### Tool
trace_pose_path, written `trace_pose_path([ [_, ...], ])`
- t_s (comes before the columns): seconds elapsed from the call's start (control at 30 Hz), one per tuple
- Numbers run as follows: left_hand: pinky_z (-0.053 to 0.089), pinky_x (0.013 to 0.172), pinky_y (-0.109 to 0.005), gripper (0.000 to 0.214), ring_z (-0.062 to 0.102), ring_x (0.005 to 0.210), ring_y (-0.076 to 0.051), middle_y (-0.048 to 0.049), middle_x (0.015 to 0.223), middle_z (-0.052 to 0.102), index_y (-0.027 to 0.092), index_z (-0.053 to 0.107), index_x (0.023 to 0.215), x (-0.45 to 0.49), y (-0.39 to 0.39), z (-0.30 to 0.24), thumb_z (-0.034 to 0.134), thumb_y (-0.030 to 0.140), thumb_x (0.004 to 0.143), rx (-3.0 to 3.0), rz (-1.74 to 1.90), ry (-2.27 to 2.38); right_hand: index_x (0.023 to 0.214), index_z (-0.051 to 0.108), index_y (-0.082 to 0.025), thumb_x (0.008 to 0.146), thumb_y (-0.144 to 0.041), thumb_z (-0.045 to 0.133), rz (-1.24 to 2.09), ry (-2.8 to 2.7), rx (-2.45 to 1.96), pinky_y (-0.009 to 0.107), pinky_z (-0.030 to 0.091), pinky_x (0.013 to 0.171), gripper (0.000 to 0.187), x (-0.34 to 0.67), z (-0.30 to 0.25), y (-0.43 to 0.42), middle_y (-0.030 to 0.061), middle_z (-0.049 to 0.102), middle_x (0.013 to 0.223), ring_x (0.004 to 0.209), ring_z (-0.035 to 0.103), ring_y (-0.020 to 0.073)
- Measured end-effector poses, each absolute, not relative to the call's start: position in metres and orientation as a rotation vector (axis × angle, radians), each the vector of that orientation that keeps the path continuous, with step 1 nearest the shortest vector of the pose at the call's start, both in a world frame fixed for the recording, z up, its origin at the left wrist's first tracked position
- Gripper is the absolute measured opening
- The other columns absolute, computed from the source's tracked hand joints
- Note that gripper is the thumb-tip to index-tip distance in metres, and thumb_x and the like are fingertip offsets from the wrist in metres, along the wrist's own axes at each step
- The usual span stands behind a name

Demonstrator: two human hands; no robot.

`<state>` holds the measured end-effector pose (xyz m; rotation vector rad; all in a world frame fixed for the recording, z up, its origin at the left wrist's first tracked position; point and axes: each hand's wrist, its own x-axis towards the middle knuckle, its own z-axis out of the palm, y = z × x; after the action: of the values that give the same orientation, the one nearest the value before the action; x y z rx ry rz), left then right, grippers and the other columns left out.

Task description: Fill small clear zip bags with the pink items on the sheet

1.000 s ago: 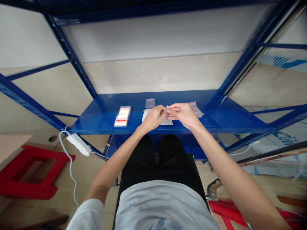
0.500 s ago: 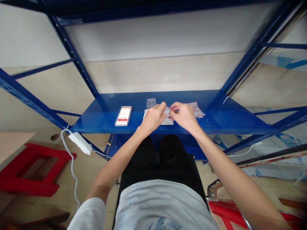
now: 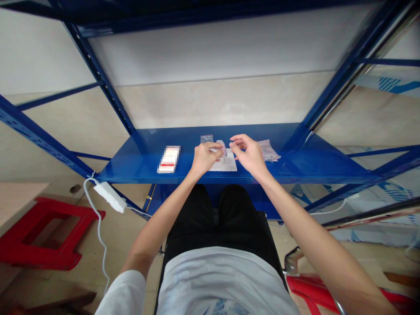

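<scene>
**Q:** Fiddly one here. My left hand (image 3: 205, 158) is pinching a small clear plastic piece (image 3: 222, 149) between thumb and fingertips, right above a white paper sheet (image 3: 226, 164) on a blue steel shelf (image 3: 288, 168). My right hand (image 3: 249, 154) is open, fingers loosely curled and spread, just beside the piece but not touching it. Any tips for handling something this small?

**A:** Keep that pinch narrow and firm, and hold the piece low over the paper, because clear plastic vanishes against anything busy. The white sheet makes a good backdrop. I can't make out the piece's exact shape from this view, so check which edge you've got before shifting your grip. Your open hand is well placed, close in and free. The small clear bag (image 3: 206, 138) behind the paper and the second clear bag (image 3: 268, 151) just past your right hand are both within easy reach. The white-and-red box (image 3: 168, 159) off to the left is blurred, so I can't read it.
</scene>
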<state>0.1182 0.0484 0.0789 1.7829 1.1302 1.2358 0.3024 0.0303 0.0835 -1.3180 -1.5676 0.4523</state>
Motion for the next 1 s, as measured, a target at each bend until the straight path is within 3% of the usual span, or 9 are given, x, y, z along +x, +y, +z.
trace_pose_path([
  [0.1,0.071,0.078,-0.036,0.025,0.079,0.08,-0.018,-0.0045,0.103,0.084,0.016,0.086,0.103,0.113,0.057,0.075,0.07,0.01,0.085,1.618,1.257,0.978,0.119,0.067,-0.023,0.095,-0.038,0.072,0.823,-1.27,-1.378,0.029,0.061,0.068,0.028,0.312,0.071,0.045,0.0079,0.079,0.106,0.093,0.076,0.0225],
  [0.2,0.071,0.087,-0.04,0.027,0.08,0.089,-0.02,-0.0065,0.114,0.083,0.016,0.085,0.107,0.111,0.064,0.07,0.072,0.012,0.083,1.56,1.213,0.834,0.106,0.067,-0.023,0.095,-0.042,0.078,1.276,-1.103,-1.214,0.028,0.062,0.069,0.025,0.316,0.061,0.052,0.0066,0.079,0.097,0.088,0.079,0.0216],
  [0.27,0.071,0.088,-0.041,0.03,0.08,0.095,-0.021,-0.008,0.116,0.083,0.015,0.084,0.11,0.111,0.068,0.063,0.074,0.015,0.082,1.535,1.185,0.815,0.096,0.069,-0.021,0.09,-0.038,0.085,1.381,-1.058,-1.13,0.026,0.061,0.068,0.025,0.316,0.055,0.053,0.0055,0.078,0.087,0.08,0.079,0.0196],
  [0.47,0.069,0.08,-0.034,0.034,0.078,0.087,-0.018,-0.0096,0.11,0.082,0.014,0.079,0.118,0.1,0.087,0.042,0.07,0.011,0.085,1.559,1.128,1.033,0.083,0.072,-0.017,0.08,-0.022,0.092,1.198,-1.039,-1.134,0.021,0.062,0.066,0.021,0.318,0.045,0.064,0.0006,0.073,0.071,0.062,0.07,0.0116],
  [0.57,0.065,0.088,-0.036,0.043,0.075,0.089,-0.018,-0.0071,0.108,0.079,0.017,0.075,0.128,0.087,0.095,0.037,0.074,0.011,0.086,1.806,1.164,1.268,0.079,0.069,-0.016,0.08,-0.021,0.09,1.063,-1.105,-1.245,0.023,0.062,0.062,0.022,0.32,0.046,0.077,-0.0012,0.07,0.066,0.055,0.068,0.0118],
  [0.73,0.056,0.106,-0.042,0.081,0.068,0.112,-0.028,-0.0116,0.12,0.07,0.016,0.063,0.15,0.083,0.092,0.029,0.094,0.037,0.078,2.284,1.002,1.431,0.083,0.073,-0.015,0.088,-0.01,0.074,0.848,-1.434,-1.509,0.024,0.061,0.06,0.008,0.312,0.062,0.097,0.0018,0.073,0.067,0.057,0.073,0.0168],
  [0.87,0.051,0.111,-0.044,0.077,0.063,0.124,-0.034,-0.0172,0.127,0.066,0.014,0.062,0.151,0.098,0.086,0.021,0.084,0.053,0.088,2.386,0.908,1.542,0.091,0.079,-0.014,0.091,-0.005,0.063,0.565,-1.766,-1.672,0.022,0.059,0.067,0.018,0.301,0.08,0.107,0.0057,0.077,0.07,0.065,0.077,0.0186],
  [1.0,0.051,0.11,-0.046,0.074,0.062,0.126,-0.037,-0.0188,0.132,0.065,0.017,0.067,0.145,0.108,0.091,0.022,0.084,0.058,0.086,2.398,0.848,1.648,0.096,0.079,-0.012,0.094,-0.004,0.059,0.372,-2.037,-1.695,0.024,0.054,0.069,0.022,0.292,0.093,0.109,0.0099,0.079,0.078,0.066,0.076,0.0191],
])
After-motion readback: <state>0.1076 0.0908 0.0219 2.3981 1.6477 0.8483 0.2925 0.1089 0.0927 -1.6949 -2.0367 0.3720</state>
